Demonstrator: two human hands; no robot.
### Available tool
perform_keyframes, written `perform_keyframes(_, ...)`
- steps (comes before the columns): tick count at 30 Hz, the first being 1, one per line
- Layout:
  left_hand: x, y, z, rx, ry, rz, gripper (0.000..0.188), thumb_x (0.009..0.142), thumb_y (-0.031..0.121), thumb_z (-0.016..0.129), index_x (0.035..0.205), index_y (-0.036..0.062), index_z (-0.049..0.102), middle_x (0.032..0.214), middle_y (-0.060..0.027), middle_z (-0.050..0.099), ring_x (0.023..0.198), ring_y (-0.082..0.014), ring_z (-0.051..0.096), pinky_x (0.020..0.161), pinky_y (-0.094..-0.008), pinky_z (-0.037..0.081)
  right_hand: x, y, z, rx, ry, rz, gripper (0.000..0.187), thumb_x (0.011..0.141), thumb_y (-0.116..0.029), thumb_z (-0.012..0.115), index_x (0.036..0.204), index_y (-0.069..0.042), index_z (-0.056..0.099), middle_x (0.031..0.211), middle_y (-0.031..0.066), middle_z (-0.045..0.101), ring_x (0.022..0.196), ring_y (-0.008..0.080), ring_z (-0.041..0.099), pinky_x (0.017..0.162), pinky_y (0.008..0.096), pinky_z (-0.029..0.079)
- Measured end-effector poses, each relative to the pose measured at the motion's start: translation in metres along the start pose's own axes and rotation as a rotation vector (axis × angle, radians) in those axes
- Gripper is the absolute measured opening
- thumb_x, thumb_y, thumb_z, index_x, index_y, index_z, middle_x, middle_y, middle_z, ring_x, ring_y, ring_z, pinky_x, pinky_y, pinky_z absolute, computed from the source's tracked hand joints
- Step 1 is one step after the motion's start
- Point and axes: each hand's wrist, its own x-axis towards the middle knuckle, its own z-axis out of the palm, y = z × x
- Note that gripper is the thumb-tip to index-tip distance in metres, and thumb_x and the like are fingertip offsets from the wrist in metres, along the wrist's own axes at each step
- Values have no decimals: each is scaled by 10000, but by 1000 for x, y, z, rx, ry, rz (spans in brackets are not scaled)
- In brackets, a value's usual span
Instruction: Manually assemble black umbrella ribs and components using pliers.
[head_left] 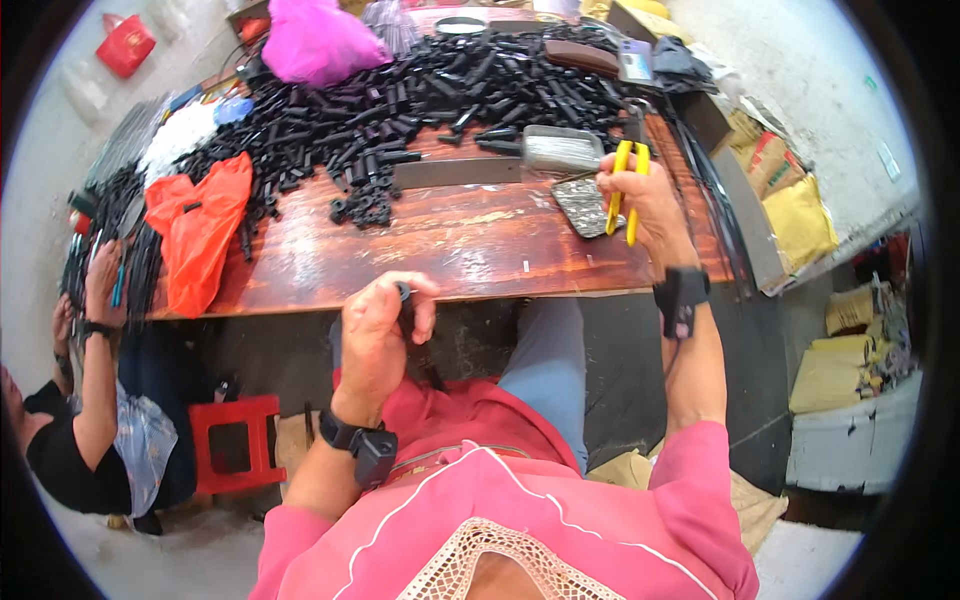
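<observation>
My left hand is closed around a black tubular piece, held just off the table's front edge; its lower end shows below the fingers. Above the right side of the table, my right hand grips pliers by their two long yellow handles. The tips of the pliers cannot be made out. Beside that hand lies a flat, dark, shiny packet or tray of small silvery pieces. Just behind it is a clear box of thin metal pins. A small group of short black pieces lies ahead of my left hand.
Black tubular parts heap across the back of the reddish wooden table, behind a dark metal strip. An orange bag hangs over the front-left edge. A co-worker's hand works at far left, near a red stool.
</observation>
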Motion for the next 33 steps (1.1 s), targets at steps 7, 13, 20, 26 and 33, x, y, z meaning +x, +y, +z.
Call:
perform_keyframes(7, 2, 4, 2, -108, 177, -55, 673, 1016, 539, 357, 1058, -57, 668, 591, 2, 504, 518, -54, 411, 509, -197, 322, -94, -11, 142, 37, -172, -168, 147, 845, -40, 668, 979, -25, 610, 826, 9, 604, 724, 75, 575, 637, 241, 479)
perform_keyframes(13, 0, 14, 5, -112, 335, -58, 710, 990, 573, 403, 1130, -87, 624, 580, 12, 512, 513, -37, 423, 497, -188, 316, -123, -6, 200, 170, -325, -282, 168, 867, 48, 602, 1020, 3, 548, 825, 45, 615, 665, 76, 596, 581, 230, 511)
perform_keyframes(20, -7, 20, 7, -75, 352, -31, 722, 982, 581, 421, 1175, -92, 599, 599, 26, 493, 525, -21, 416, 489, -185, 306, -127, 1, 212, 275, -300, -283, 177, 867, 80, 566, 1026, 7, 538, 844, 53, 634, 607, 70, 593, 537, 222, 506)
perform_keyframes(26, -7, 19, 5, -65, 338, -19, 729, 966, 598, 443, 1166, -84, 604, 605, 18, 504, 520, -25, 425, 476, -184, 306, -127, 1, 212, 246, -297, -308, 175, 870, 75, 564, 1029, 6, 540, 833, 49, 626, 600, 73, 592, 531, 224, 506)
perform_keyframes(33, -7, 19, 5, -101, 314, -38, 734, 951, 608, 468, 1158, -83, 605, 628, 17, 516, 525, -27, 429, 479, -183, 317, -126, 1, 208, 249, -308, -315, 185, 867, 71, 571, 1038, 7, 544, 831, 50, 626, 599, 79, 596, 526, 229, 510)
